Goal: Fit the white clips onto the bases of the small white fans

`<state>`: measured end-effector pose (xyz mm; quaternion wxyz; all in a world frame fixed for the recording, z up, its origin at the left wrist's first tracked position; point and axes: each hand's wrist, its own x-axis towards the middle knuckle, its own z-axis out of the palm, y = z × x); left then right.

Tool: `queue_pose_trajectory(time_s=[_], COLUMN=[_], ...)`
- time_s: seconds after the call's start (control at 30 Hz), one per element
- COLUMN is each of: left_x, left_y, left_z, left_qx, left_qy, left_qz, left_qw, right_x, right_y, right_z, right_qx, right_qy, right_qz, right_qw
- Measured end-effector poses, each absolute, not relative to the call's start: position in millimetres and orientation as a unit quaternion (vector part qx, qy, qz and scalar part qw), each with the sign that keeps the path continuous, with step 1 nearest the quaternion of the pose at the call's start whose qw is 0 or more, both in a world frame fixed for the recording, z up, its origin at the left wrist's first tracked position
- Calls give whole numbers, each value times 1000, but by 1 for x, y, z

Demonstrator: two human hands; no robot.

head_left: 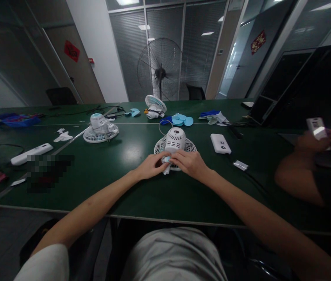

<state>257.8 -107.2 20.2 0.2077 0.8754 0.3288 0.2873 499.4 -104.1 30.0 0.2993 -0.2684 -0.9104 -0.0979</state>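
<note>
- Fan (pixel 175 136), one, white: grille (pixel 191 146) down on the green table (pixel 130 199), rounded housing upward, directly ahead of me in the head view.
- Small piece (pixel 167 159), one, white and pale blue: at the fan's near side, between the fingertips; its exact form is too small to tell.
- Left hand (pixel 152 166), one: thumb and fingers pinched on the small piece.
- Right hand (pixel 191 164), one: fingers bent in against the small piece and the housing's lower edge; whether they grip or merely steady, I cannot tell.
- Handling, my judgement: fine fingertip work at the near side. I would let one hand anchor the piece while the other makes small adjustments, pressing lightly so the fan does not skate.
- Sightline: fingers cover much of the contact; I would lower the knuckles for a clearer view.
- Caution: the round housing may rock under a sideways push; I would press toward the table.
- Cable (pixel 160 124), thin, looped behind the fan: best left slack.
- White box (pixel 220 144), one: right of the fan, apart from it, clear of the right hand.
</note>
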Motion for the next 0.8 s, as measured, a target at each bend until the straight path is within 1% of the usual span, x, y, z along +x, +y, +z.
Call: queue_pose_trajectory(time_s=[0.17,0.43,0.53,0.7,0.8], left_x=[259,258,259,259,258], left_y=[-107,-108,-108,-107,-106], left_z=[21,24,23,21,19], left_qx=[877,875,875,876,875], left_qy=[327,325,327,329,331], left_qz=[286,289,284,286,287], left_qw=[206,215,216,207,205], right_x=[489,511,505,489,492], right_y=[-110,-105,-105,-109,-111], right_z=[30,37,36,30,30], right_qx=[-310,-227,-255,-312,-311], right_qy=[-895,-930,-919,-899,-899], right_qz=[-39,-90,-91,-40,-56], right_qw=[319,274,286,306,303])
